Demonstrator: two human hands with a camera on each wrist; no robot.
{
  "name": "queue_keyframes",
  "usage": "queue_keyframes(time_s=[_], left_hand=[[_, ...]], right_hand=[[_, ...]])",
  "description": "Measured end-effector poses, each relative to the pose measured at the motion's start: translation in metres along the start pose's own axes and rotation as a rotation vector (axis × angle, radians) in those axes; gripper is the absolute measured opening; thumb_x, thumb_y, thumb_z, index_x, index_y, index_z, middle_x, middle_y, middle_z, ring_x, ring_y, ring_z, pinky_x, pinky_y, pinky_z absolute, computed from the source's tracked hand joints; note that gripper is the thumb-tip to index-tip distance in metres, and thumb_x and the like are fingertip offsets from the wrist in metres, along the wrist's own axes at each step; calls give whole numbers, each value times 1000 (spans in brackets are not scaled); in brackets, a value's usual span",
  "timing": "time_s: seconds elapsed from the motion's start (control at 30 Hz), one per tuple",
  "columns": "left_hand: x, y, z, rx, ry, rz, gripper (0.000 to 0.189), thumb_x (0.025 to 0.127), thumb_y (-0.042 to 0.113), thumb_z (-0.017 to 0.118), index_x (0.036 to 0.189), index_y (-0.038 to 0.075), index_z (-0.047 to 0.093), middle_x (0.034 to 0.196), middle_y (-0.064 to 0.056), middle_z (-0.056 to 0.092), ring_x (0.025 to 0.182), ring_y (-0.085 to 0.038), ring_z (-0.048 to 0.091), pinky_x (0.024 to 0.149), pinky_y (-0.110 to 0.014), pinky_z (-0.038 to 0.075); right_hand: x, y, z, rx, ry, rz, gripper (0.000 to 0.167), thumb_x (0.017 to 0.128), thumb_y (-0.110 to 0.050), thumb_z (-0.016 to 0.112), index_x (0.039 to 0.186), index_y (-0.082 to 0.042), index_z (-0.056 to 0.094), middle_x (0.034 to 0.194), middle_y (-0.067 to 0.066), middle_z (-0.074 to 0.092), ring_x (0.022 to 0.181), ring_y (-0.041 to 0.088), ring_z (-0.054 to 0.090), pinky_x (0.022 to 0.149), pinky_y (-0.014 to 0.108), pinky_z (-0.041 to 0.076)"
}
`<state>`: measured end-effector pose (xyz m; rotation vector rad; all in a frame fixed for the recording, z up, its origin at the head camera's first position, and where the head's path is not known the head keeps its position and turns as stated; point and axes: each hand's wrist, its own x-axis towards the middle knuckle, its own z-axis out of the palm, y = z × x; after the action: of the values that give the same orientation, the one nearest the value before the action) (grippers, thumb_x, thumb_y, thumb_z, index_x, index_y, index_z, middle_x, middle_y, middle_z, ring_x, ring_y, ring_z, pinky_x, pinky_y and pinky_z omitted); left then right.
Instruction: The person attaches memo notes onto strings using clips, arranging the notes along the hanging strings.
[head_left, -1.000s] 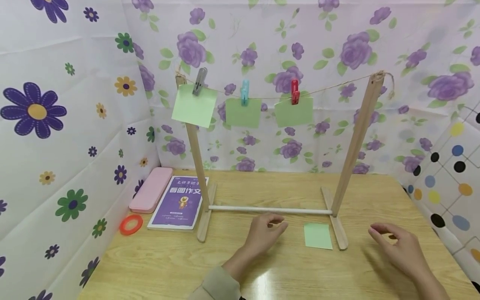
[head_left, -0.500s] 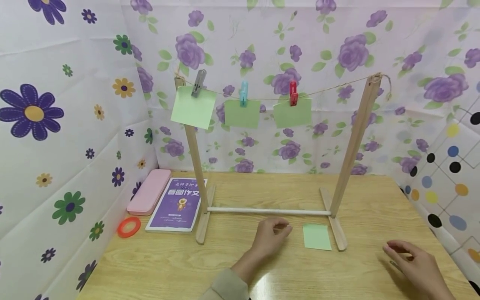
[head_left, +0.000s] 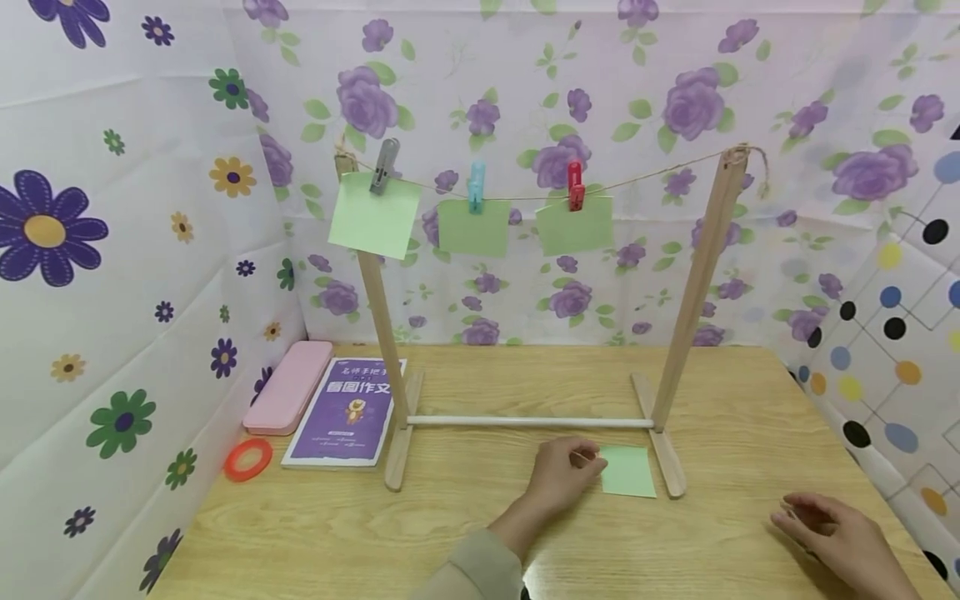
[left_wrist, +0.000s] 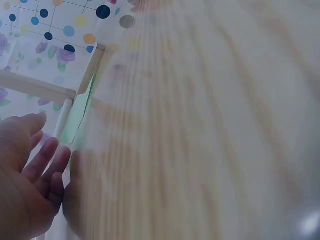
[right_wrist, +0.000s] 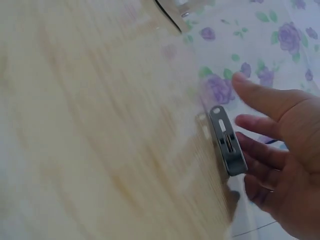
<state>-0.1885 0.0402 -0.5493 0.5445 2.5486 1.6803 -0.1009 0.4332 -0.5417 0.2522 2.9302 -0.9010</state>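
Observation:
A pale green sticky note (head_left: 632,473) lies on the table just inside the right foot of a wooden stand. My left hand (head_left: 558,475) is at its left edge, thumb and fingers loosely bent with a gap between them, fingertips overlapping that edge in the head view. Low over the table at the right, my right hand (head_left: 836,533) has its fingers apart. In the right wrist view a dark grey clothespin (right_wrist: 228,142) lies on the table right at those fingertips; the head view mostly hides it behind the hand.
Between the stand's posts (head_left: 693,292) runs a twine line holding three green notes under a grey clothespin (head_left: 384,167), a blue clothespin (head_left: 477,187) and a red clothespin (head_left: 575,185). A white rod (head_left: 525,422) joins the feet. At left are a purple book (head_left: 347,412), pink case (head_left: 290,387) and red ring (head_left: 248,459).
My left hand has moved right, up to the edge of the note on the table. My right hand has drawn back to the right and nearer me, reaching the loose clothespin.

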Motion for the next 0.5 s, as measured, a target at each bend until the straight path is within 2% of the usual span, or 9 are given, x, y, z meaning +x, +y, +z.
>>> queue_keyframes(time_s=[0.17, 0.37, 0.43, 0.5], left_hand=[[6, 2, 8, 91, -3, -14, 28, 85, 22, 84, 108, 9, 76, 82, 12, 65, 71, 2, 57, 69, -16, 54], [10, 7, 12, 306, -41, -30, 49, 76, 32, 91, 118, 14, 73, 64, 13, 50, 59, -1, 43, 68, -16, 47], [10, 9, 12, 371, -76, -53, 60, 75, 37, 91, 126, 14, 70, 69, 11, 51, 63, -4, 45, 65, -18, 46], [9, 11, 10, 449, -124, -70, 74, 74, 44, 91, 135, 13, 64, 86, 9, 61, 79, -6, 56, 76, -21, 51]], right_hand=[[1, 4, 1, 11, -88, 19, 82, 85, -59, 76, 125, 11, 61, 108, 13, 71, 87, 16, 62, 64, 23, 55], [2, 5, 1, -14, -99, -31, 72, 87, -53, 76, 122, 9, 65, 103, 5, 70, 85, 14, 61, 64, 22, 54], [1, 4, 1, -25, -96, -49, 69, 89, -52, 75, 122, 8, 66, 103, 4, 70, 83, 11, 60, 63, 21, 54], [0, 4, 1, -27, -90, -80, 63, 90, -48, 74, 122, 6, 67, 104, 4, 71, 81, 7, 60, 63, 21, 54]])
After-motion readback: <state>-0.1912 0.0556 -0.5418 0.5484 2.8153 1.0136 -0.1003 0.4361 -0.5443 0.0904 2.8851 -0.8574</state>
